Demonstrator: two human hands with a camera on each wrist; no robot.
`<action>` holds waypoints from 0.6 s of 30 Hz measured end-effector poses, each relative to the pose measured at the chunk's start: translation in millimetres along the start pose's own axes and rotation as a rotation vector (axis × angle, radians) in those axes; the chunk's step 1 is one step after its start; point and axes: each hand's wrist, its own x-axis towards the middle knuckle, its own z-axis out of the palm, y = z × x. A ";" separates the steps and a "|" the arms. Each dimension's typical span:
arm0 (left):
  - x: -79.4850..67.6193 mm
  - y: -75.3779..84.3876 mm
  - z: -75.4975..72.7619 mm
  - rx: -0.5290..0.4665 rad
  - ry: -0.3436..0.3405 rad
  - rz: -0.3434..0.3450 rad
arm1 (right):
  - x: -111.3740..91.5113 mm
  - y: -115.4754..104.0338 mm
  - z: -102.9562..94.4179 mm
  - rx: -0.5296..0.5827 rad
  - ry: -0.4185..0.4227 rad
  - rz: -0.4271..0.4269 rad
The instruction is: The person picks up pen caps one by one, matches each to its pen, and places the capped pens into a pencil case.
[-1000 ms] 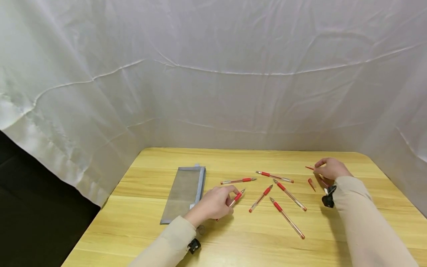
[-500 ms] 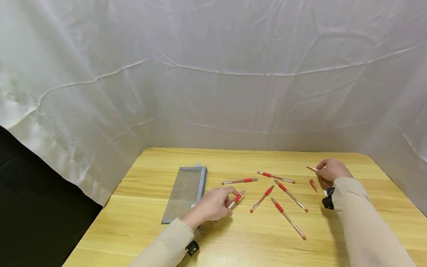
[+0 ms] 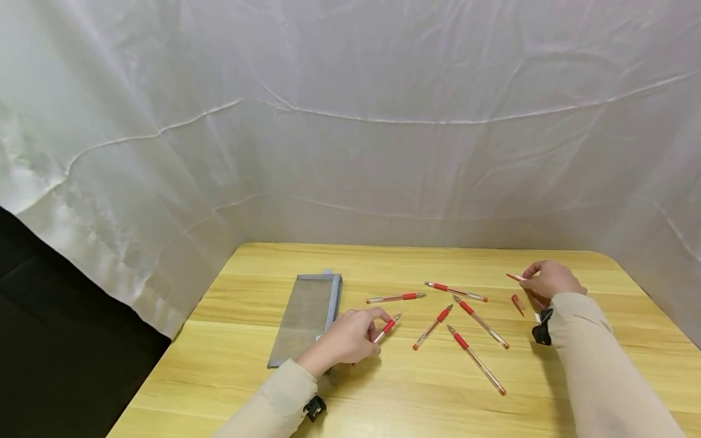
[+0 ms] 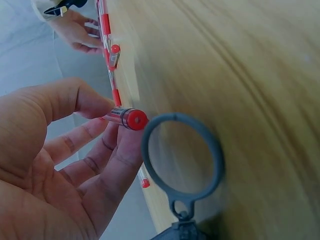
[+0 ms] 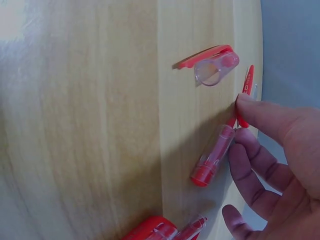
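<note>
My left hand pinches a red gel pen between thumb and fingers, its bare tip pointing away to the upper right. In the left wrist view the pen's red end faces the camera, beside a grey ring. At the table's far right, my right hand pinches a red pen cap by thumb and fingertips. A clear-bodied cap lies just under those fingers, and another cap lies a little apart. More caps show at that view's lower edge.
Several uncapped red pens lie spread on the wooden table between the hands. A flat grey mesh zip pouch lies left, partly behind the left hand. Pale cloth hangs behind the table.
The right hand has lifted slightly with the cap between its fingers, its tip tilting a little. The left hand stays nearly still with the pen. The whole head view has shifted slightly.
</note>
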 end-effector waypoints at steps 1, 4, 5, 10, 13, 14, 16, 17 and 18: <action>0.2 -0.2 0.2 -0.001 0.000 -0.003 | 0.3 0.5 -0.1 0.001 0.000 -0.001; 0.9 -0.7 0.9 -0.009 -0.004 -0.010 | 0.8 2.4 0.0 0.006 -0.001 0.003; 1.2 -0.8 1.0 -0.011 -0.005 -0.011 | 1.1 3.1 0.2 0.011 -0.003 0.000; 2.1 -1.2 1.7 -0.010 -0.004 -0.008 | 2.4 5.7 0.7 0.035 -0.007 -0.026; 2.7 -1.8 1.9 -0.012 -0.003 -0.010 | 3.3 5.6 -1.1 0.001 0.022 -0.064; 2.8 -1.8 1.7 -0.012 -0.002 -0.011 | 3.6 5.3 -2.0 -0.012 0.038 -0.078; 3.3 -1.8 1.3 -0.012 -0.001 -0.012 | 3.9 4.9 -4.1 -0.034 0.069 -0.109; 3.5 -1.7 1.1 -0.011 0.000 -0.011 | 4.0 5.1 -4.5 -0.026 0.078 -0.122; 3.7 -1.9 1.0 -0.009 0.001 -0.010 | 3.7 5.1 -4.6 -0.017 0.086 -0.133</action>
